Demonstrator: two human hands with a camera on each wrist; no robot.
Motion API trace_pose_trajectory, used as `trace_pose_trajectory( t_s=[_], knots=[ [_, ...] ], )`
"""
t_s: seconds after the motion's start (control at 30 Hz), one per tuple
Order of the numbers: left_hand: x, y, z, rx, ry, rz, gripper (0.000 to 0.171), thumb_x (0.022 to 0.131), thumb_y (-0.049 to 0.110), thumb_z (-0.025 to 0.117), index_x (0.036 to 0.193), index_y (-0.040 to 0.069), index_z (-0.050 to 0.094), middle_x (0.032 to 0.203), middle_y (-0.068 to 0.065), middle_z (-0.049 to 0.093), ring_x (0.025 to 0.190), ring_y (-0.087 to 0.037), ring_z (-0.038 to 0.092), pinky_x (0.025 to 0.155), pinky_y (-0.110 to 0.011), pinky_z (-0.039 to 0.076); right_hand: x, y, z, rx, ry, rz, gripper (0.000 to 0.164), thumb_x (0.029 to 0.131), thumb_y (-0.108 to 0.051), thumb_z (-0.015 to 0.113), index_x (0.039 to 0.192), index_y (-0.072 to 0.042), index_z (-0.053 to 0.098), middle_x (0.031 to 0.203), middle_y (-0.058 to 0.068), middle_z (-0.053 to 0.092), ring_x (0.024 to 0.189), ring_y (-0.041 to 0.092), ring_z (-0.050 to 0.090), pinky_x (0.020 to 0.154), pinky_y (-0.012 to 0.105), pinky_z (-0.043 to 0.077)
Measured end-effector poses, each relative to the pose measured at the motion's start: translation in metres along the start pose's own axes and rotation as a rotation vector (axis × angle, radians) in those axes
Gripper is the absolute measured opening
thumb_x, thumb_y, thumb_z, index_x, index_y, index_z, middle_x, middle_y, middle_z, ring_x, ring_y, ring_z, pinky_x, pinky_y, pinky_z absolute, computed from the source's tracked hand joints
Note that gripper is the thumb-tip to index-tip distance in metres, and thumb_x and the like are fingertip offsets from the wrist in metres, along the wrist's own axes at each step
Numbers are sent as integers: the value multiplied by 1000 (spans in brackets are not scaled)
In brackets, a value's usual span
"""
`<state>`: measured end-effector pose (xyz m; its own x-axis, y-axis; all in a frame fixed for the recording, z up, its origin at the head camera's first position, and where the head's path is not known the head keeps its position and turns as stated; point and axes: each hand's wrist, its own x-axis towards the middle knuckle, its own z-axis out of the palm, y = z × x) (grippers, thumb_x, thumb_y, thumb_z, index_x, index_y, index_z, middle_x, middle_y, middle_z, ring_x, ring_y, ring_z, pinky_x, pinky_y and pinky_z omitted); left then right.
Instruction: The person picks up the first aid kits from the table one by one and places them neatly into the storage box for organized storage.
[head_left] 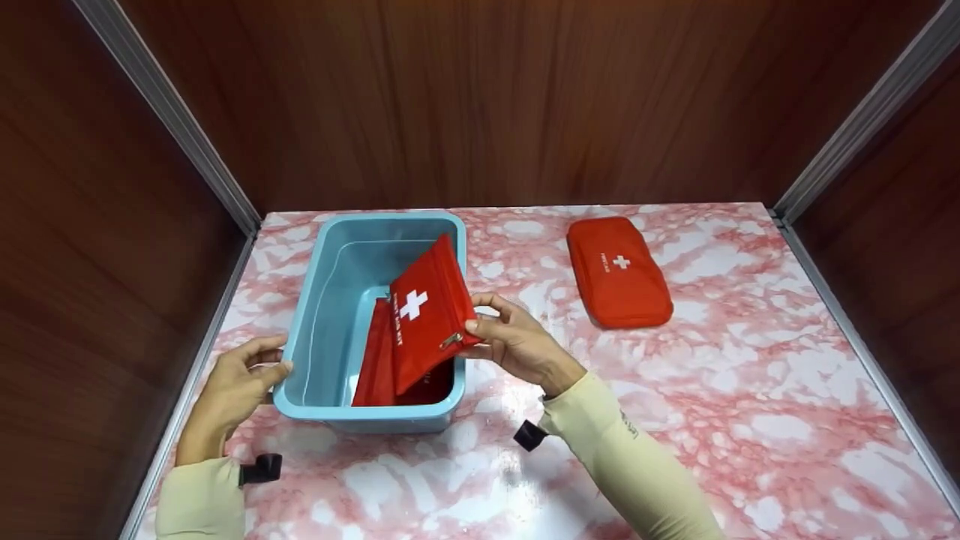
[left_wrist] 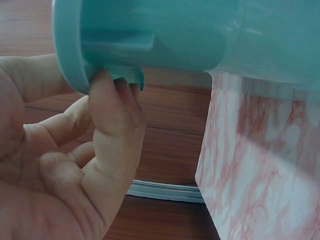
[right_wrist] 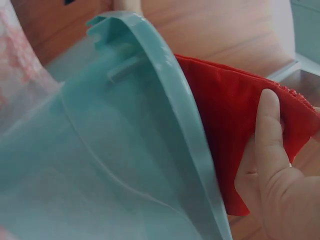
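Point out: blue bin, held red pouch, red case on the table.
Blue bin (head_left: 364,412), head view: near rim.
Held red pouch (head_left: 437,319), head view: middle of printed face.
Red case (head_left: 623,283), head view: middle of printed face.

The worktop (head_left: 750,420) is covered in a red-and-white marbled pattern. On its left part a light-blue tub (head_left: 367,412) is set; to the tub's right, apart from it, a red case (head_left: 626,289) marked with a white cross is laid.
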<state>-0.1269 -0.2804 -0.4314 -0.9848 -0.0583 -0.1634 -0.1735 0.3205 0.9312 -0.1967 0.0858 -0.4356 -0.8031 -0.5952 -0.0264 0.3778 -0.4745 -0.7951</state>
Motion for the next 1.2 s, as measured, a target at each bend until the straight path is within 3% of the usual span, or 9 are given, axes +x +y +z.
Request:
trace_pose_trajectory(
  t_s=[0.13, 0.33, 0.5, 0.7, 1.2],
  knots=[
    [0, 1, 1, -10, -3, 0, 52, 96, -4, 60, 143, -15, 40, 113, -19, 57, 83, -5, 61, 61, -29, 59, 0, 4, 1, 12, -8, 6, 33, 92, -7, 72, 116, -9, 51, 93, 9, 66, 82, 20, 67, 79, 38, 59],
    [0, 1, 2, 8, 4, 0, 52, 96, -3, 60, 143, -14, 41, 114, -20, 56, 83, -5, 60, 61, -29, 58, -3, -2, 0, 14, 32, 0, 21, 96, -1, 57, 114, -11, 52, 87, 5, 63, 78, 17, 63, 72, 35, 60],
    [-1, 1, 2, 9, 9, -2, 52, 96, -3, 60, 143, -14, 41, 113, -19, 57, 82, -5, 60, 61, -29, 58, -5, -7, -1, 3, 7, -10, 18, 98, -3, 53, 115, -10, 55, 93, 7, 64, 82, 18, 65, 74, 36, 60],
    [-1, 1, 3, 5, 6, -2, 52, 96, -3, 60, 143, -14, 41, 113, -19, 57, 82, -5, 60, 61, -29, 58, -8, -7, 0, -32, -62, 34, 25, 99, -8, 51, 124, -5, 53, 108, 11, 68, 91, 22, 68, 78, 42, 59],
    [-2, 1, 1, 4, -1, -2, 52, 96, -3, 60, 143, -14, 41, 115, -21, 56, 83, -4, 61, 62, -29, 59, -15, -18, -13, -58, 10, 36, 22, 100, -10, 49, 122, -10, 55, 111, 11, 68, 95, 23, 67, 80, 41, 59]
  ],
)
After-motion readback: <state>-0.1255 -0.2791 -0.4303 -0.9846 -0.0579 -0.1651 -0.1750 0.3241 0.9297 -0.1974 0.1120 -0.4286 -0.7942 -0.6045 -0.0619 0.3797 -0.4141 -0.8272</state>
